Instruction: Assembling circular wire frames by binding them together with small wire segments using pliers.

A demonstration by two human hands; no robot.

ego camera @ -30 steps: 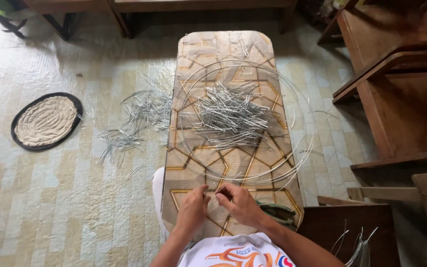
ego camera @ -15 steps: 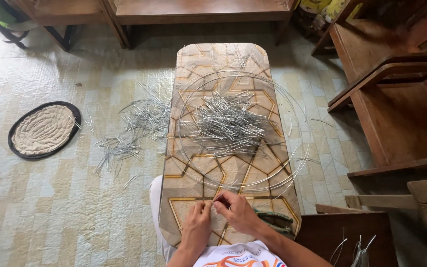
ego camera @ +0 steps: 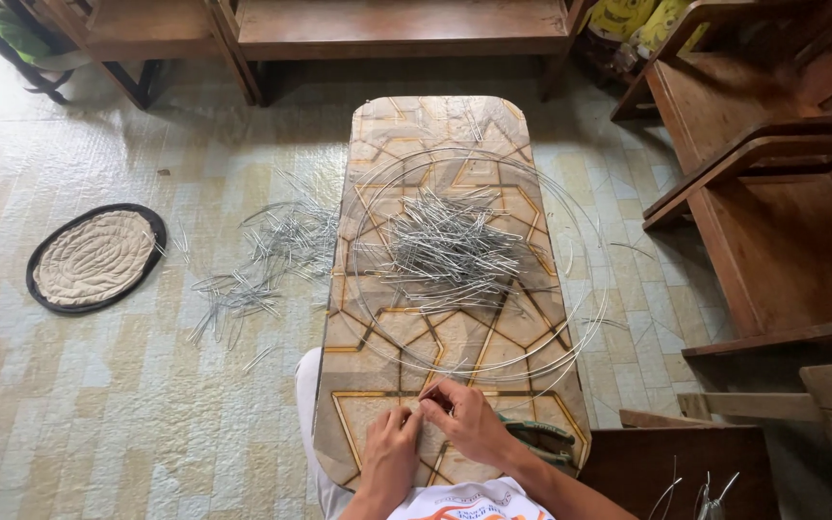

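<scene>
Seen from above: a long patterned surface (ego camera: 455, 327) with gold geometric lines, landmark for all else. At its near end, left hand (ego camera: 392, 451) and right hand (ego camera: 469, 424) close together, touching, fingers curled and pinched on a thin wire piece (ego camera: 432, 397) held just above the near end; how much wire lies inside the grip cannot be told. On the middle of the surface, a heap of short wire pieces (ego camera: 450, 246), ringed by large wire hoops (ego camera: 479, 260) spilling over its right edge. On the floor left of the surface, more scattered wire pieces (ego camera: 262, 260); farther left, an oval mat (ego camera: 95, 257). Right of the surface, wooden chairs (ego camera: 772, 193). At its near right corner, green-handled pliers (ego camera: 541, 438).
</scene>
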